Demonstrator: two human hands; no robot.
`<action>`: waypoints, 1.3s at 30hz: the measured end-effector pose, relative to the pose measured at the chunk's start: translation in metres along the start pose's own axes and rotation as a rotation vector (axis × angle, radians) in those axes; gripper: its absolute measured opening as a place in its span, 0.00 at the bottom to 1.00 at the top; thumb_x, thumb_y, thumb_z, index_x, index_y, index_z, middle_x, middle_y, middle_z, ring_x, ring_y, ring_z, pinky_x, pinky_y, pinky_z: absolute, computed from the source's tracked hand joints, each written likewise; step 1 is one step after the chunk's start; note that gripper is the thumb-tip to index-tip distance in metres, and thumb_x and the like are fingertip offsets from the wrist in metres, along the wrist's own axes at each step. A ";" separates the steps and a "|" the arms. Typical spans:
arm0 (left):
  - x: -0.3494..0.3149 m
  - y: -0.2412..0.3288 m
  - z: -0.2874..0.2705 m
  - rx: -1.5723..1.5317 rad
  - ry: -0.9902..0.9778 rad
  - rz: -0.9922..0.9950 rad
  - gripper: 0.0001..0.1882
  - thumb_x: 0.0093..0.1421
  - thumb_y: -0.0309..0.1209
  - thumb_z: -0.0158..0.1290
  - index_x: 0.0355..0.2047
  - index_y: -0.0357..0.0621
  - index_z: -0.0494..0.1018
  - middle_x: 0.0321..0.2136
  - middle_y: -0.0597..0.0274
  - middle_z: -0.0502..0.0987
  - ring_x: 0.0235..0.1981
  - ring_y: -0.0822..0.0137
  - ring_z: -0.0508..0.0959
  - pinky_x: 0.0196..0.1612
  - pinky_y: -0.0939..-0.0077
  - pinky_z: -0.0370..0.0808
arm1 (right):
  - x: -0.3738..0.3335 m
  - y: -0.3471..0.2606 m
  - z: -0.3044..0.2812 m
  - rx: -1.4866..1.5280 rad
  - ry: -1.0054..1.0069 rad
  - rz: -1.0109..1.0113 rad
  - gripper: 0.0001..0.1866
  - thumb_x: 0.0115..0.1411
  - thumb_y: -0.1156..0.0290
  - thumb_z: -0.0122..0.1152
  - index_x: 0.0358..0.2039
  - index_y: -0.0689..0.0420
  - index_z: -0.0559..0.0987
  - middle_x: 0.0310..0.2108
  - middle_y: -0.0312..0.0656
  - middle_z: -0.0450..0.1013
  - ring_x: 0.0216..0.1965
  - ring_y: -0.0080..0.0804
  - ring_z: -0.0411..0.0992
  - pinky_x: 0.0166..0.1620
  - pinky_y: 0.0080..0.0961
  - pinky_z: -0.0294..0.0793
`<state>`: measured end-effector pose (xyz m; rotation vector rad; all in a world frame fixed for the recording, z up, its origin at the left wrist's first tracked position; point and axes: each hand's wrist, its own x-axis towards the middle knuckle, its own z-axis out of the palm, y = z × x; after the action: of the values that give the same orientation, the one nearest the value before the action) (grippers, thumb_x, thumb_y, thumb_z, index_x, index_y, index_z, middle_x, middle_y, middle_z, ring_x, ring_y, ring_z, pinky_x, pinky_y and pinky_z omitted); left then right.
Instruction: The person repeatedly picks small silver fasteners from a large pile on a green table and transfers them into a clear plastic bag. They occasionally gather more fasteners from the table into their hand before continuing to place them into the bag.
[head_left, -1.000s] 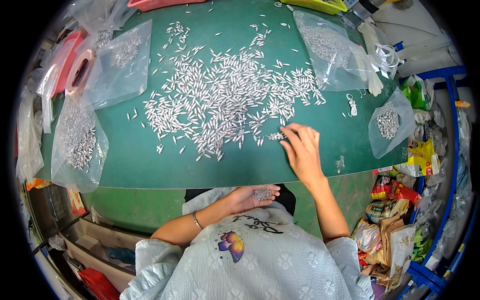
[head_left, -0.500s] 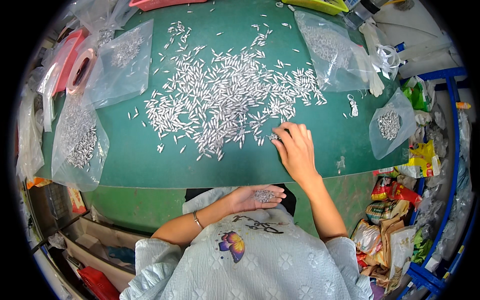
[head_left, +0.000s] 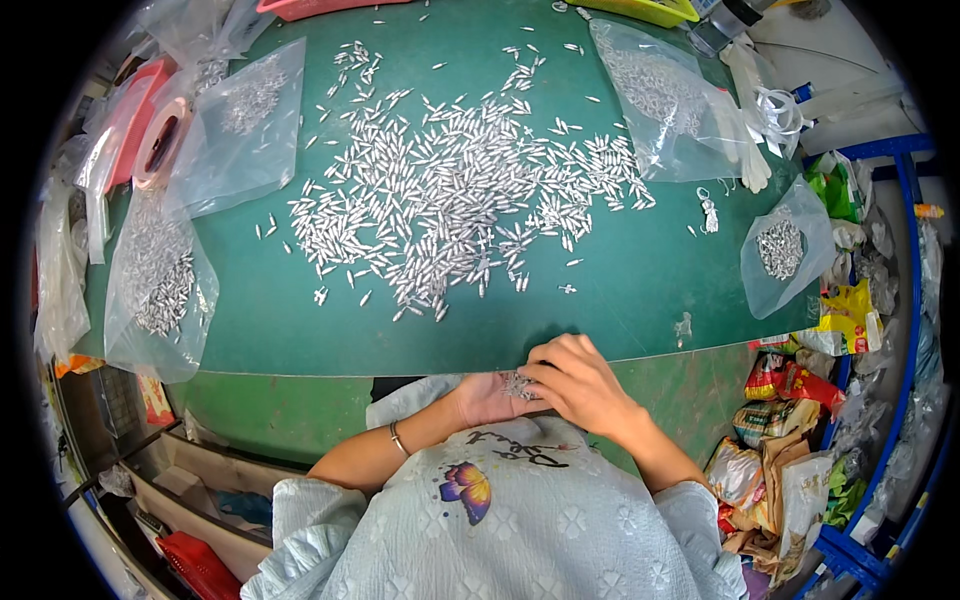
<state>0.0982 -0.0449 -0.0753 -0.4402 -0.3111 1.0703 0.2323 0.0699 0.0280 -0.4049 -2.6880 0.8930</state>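
Note:
My left hand (head_left: pixel 483 401) is palm up just below the table's front edge, cupping a small cluster of tiny silver metal pieces (head_left: pixel 516 385). Over that palm bends my right hand (head_left: pixel 580 383), its fingers curled together and their tips at the cluster. Whether a piece is pinched in them is hidden. On the green table (head_left: pixel 300 330) beyond both hands lies a wide, loose heap of small silver spindle-shaped metal parts (head_left: pixel 450 185). One small cross-shaped silver piece (head_left: pixel 567 289) rests apart from the heap, nearest my right hand.
Clear plastic bags of small metal pieces lie at the left (head_left: pixel 160 290), far left (head_left: pixel 245 110), far right (head_left: pixel 655 95) and right (head_left: pixel 780 248). A white tied bundle (head_left: pixel 709 212) is near the right bag. A tape roll (head_left: pixel 160 145) and trays (head_left: pixel 640 8) edge the table.
My right hand has come back from the heap's near edge to my left palm. A cross-shaped piece now shows on the table where that hand was.

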 end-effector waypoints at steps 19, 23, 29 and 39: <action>-0.015 0.006 -0.007 0.277 0.425 -0.135 0.12 0.68 0.36 0.45 0.35 0.40 0.69 0.30 0.58 0.69 0.27 0.72 0.68 0.26 0.84 0.67 | 0.072 0.015 0.010 -0.220 0.282 0.227 0.09 0.53 0.75 0.63 0.35 0.59 0.75 0.36 0.41 0.69 0.39 0.42 0.65 0.41 0.35 0.63; -0.014 0.005 0.009 0.439 0.641 -0.117 0.11 0.67 0.36 0.47 0.33 0.41 0.70 0.28 0.61 0.69 0.25 0.74 0.67 0.24 0.85 0.66 | 0.072 0.024 0.024 -0.307 0.263 0.197 0.07 0.54 0.74 0.62 0.33 0.58 0.75 0.35 0.40 0.69 0.38 0.40 0.65 0.40 0.35 0.61; -0.019 0.006 0.002 0.425 0.653 -0.064 0.12 0.66 0.36 0.47 0.36 0.39 0.72 0.32 0.57 0.73 0.30 0.69 0.74 0.32 0.78 0.76 | 0.056 0.022 0.013 -0.268 0.276 0.161 0.04 0.54 0.74 0.61 0.30 0.57 0.75 0.34 0.39 0.69 0.37 0.39 0.66 0.39 0.35 0.61; -0.018 0.002 0.018 0.296 0.688 0.032 0.15 0.66 0.35 0.44 0.41 0.33 0.70 0.39 0.51 0.73 0.37 0.63 0.74 0.35 0.76 0.75 | 0.044 0.011 0.005 0.156 0.033 -0.008 0.08 0.52 0.74 0.65 0.34 0.58 0.78 0.38 0.39 0.71 0.41 0.40 0.67 0.43 0.33 0.64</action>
<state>0.0807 -0.0566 -0.0609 -0.5176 0.4596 0.9154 0.1918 0.0913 0.0253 -0.3708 -2.5661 1.0750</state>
